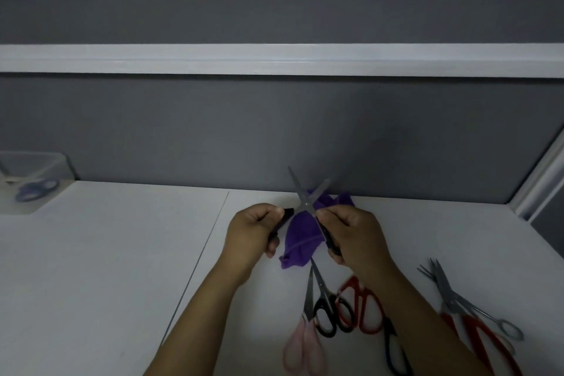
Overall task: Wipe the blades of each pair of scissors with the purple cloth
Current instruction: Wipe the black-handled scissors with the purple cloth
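A pair of black-handled scissors (304,199) is held up over the white table, its blades spread in an X and pointing away from me. My left hand (254,230) grips the left handle and my right hand (354,234) grips the right handle. The purple cloth (300,238) lies crumpled on the table beneath and between my hands, part of it showing behind the blades. Neither hand holds the cloth.
Several other scissors lie at the near right: pink-handled (305,342), black-handled (328,311), red-handled (364,307), dark blue-handled (395,351), and red (485,336) and all-metal (467,302) pairs farther right. A clear plastic box (32,180) with a blue item stands at the far left. A grey partition wall (274,131) backs the table.
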